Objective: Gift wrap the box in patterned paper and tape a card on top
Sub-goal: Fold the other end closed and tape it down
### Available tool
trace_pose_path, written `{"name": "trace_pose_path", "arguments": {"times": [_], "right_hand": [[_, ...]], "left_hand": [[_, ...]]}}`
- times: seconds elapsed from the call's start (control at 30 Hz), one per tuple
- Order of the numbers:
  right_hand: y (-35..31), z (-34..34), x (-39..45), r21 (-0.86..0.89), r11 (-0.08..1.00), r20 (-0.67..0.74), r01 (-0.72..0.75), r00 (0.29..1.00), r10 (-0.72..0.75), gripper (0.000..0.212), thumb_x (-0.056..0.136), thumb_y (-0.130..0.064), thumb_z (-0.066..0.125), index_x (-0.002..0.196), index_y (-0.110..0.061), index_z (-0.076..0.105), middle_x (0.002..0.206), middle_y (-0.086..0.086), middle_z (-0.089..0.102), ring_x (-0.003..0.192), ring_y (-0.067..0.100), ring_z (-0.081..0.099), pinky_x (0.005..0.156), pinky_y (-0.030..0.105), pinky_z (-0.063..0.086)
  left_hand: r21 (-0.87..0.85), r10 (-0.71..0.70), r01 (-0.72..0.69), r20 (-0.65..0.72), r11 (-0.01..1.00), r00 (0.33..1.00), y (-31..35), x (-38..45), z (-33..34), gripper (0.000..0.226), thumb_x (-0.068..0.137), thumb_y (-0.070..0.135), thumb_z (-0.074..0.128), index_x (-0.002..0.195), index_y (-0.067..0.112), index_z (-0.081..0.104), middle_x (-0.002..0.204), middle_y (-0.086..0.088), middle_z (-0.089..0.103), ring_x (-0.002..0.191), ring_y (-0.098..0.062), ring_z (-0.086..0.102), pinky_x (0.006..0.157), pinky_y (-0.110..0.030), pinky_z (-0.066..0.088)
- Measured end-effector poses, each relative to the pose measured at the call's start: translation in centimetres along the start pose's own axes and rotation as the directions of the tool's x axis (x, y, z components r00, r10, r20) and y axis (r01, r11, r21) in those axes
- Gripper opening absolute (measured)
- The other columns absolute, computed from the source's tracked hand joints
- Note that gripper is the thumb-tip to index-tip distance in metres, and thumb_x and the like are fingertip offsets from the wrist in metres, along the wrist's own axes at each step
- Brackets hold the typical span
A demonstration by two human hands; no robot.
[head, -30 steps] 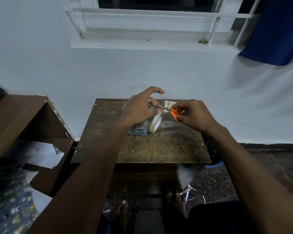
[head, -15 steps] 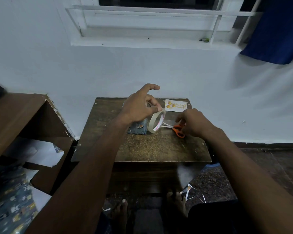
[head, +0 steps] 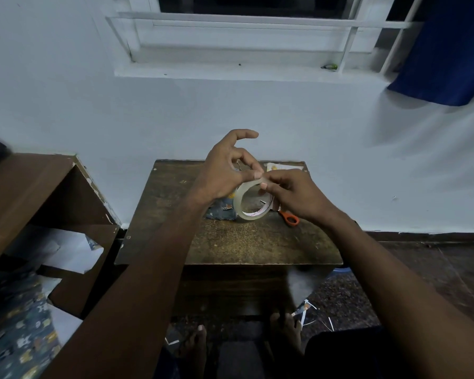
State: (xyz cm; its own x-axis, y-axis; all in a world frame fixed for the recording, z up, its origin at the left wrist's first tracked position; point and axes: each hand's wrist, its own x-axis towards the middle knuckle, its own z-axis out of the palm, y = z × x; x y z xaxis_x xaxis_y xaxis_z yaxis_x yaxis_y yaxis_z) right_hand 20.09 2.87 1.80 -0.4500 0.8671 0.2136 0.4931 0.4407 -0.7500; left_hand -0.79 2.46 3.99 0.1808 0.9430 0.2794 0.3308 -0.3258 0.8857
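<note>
Reaching in from lower left, the left hand (head: 225,170) is raised over the wrapped box (head: 221,212), its fingers pinching the tape roll (head: 251,201) at the top. The roll is likewise pinched by the right hand (head: 296,196). Scissors (head: 289,216) and card (head: 281,167) lie rightward, near the tabletop (head: 230,242) edge.

We see both hands meeting above small wooden table (head: 257,242). Left hand (head: 225,170) pinches top of tape roll (head: 251,201), index finger lifted clear. Right hand (head: 293,195) pinches tape at same spot, fingertips touching left thumb. Roll hangs upright, just above tabletop. Wrapped box (head: 220,210) in dark patterned paper sits behind left wrist. Orange-handled scissors (head: 289,217) lie under right hand. Card (head: 278,166) lies at table's far edge. Patterned paper (head: 17,337) at lower left.
</note>
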Motion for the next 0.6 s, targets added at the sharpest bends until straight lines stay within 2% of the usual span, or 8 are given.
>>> {"name": "trace_pose_path", "arguments": {"times": [0.1, 0.2, 0.3, 0.4, 0.43, 0.5, 0.53, 0.6], "right_hand": [[-0.4, -0.4, -0.1, -0.033, 0.999, -0.018, 0.027, 0.999, -0.028, 0.023, 0.104, -0.024, 0.064, 0.087, -0.017, 0.076, 0.075, -0.009, 0.071, 0.059, 0.010, 0.064, 0.065, 0.038, 0.053], [-0.9, -0.9, -0.4, -0.014, 0.997, -0.055, 0.078, 0.995, -0.079, 0.025, 0.103, -0.024, 0.067, 0.079, -0.033, 0.073, 0.072, -0.013, 0.068, 0.060, 0.006, 0.060, 0.065, 0.036, 0.050], [-1.3, -1.4, -0.6, 0.048, 0.988, -0.086, 0.147, 0.986, -0.143, 0.027, 0.101, -0.018, 0.069, 0.092, -0.043, 0.074, 0.080, -0.020, 0.073, 0.075, 0.005, 0.068, 0.070, 0.028, 0.051], [-1.2, -1.6, -0.6, 0.025, 0.982, -0.088, 0.189, 0.978, -0.186, 0.025, 0.099, -0.017, 0.072, 0.100, -0.041, 0.077, 0.085, -0.029, 0.073, 0.076, 0.007, 0.068, 0.069, 0.027, 0.050], [-1.1, -1.6, -0.6, 0.012, 0.980, -0.090, 0.197, 0.977, -0.195, 0.020, 0.097, -0.018, 0.074, 0.104, -0.036, 0.080, 0.088, -0.029, 0.073, 0.074, 0.009, 0.067, 0.068, 0.028, 0.050], [-0.9, -1.6, -0.5, -0.009, 0.977, -0.104, 0.213, 0.971, -0.213, 0.019, 0.094, -0.019, 0.077, 0.111, -0.026, 0.082, 0.089, -0.030, 0.072, 0.075, 0.006, 0.063, 0.066, 0.022, 0.046], [-0.6, -1.7, -0.5, -0.015, 0.977, -0.108, 0.213, 0.971, -0.213, 0.020, 0.092, -0.019, 0.080, 0.111, -0.024, 0.083, 0.088, -0.027, 0.072, 0.076, 0.006, 0.063, 0.066, 0.021, 0.045], [0.0, -1.8, -0.3, -0.069, 0.981, -0.094, 0.181, 0.978, -0.187, 0.022, 0.087, -0.022, 0.084, 0.109, -0.026, 0.083, 0.086, -0.017, 0.073, 0.073, 0.009, 0.062, 0.066, 0.027, 0.047]], "left_hand": [[-0.036, -0.014, 0.013, -0.029, 0.999, 0.999, 0.2, 0.1, 0.0, 0.075, 0.083, 0.011, 0.089, 0.146, 0.022, 0.050, 0.089, 0.002, 0.081, 0.096, -0.019, 0.077, 0.105, -0.043, 0.052], [-0.064, -0.050, 0.046, -0.059, 0.997, 0.997, 0.3, 0.2, 0.1, 0.073, 0.084, 0.020, 0.089, 0.146, 0.022, 0.051, 0.090, 0.002, 0.082, 0.094, -0.023, 0.078, 0.106, -0.047, 0.053], [-0.095, -0.070, 0.063, -0.074, 0.994, 0.995, 0.5, 0.2, 0.2, 0.069, 0.085, 0.022, 0.088, 0.144, 0.023, 0.053, 0.089, 0.002, 0.082, 0.101, -0.017, 0.076, 0.109, -0.049, 0.051], [-0.047, -0.090, 0.086, -0.075, 0.995, 0.993, 0.6, 0.1, 0.4, 0.071, 0.087, 0.020, 0.085, 0.148, 0.023, 0.049, 0.090, 0.006, 0.082, 0.096, -0.012, 0.076, 0.105, -0.043, 0.054], [0.003, -0.098, 0.099, -0.079, 0.995, 0.992, 0.6, 0.1, 0.5, 0.073, 0.089, 0.019, 0.083, 0.151, 0.024, 0.047, 0.093, 0.010, 0.081, 0.094, -0.007, 0.075, 0.102, -0.039, 0.055], [0.090, -0.111, 0.119, -0.091, 0.989, 0.990, 0.6, 0.1, 0.5, 0.071, 0.095, 0.019, 0.076, 0.157, 0.027, 0.041, 0.099, 0.016, 0.080, 0.091, 0.001, 0.073, 0.094, -0.031, 0.058], [0.088, -0.116, 0.124, -0.088, 0.988, 0.989, 0.6, 0.2, 0.4, 0.067, 0.100, 0.020, 0.069, 0.159, 0.027, 0.039, 0.102, 0.018, 0.080, 0.095, 0.003, 0.071, 0.092, -0.026, 0.056], [0.006, -0.138, 0.138, -0.069, 0.990, 0.988, 0.7, 0.3, 0.2, 0.056, 0.109, 0.025, 0.056, 0.160, 0.028, 0.035, 0.107, 0.017, 0.080, 0.110, 0.002, 0.069, 0.093, -0.020, 0.048]]}}
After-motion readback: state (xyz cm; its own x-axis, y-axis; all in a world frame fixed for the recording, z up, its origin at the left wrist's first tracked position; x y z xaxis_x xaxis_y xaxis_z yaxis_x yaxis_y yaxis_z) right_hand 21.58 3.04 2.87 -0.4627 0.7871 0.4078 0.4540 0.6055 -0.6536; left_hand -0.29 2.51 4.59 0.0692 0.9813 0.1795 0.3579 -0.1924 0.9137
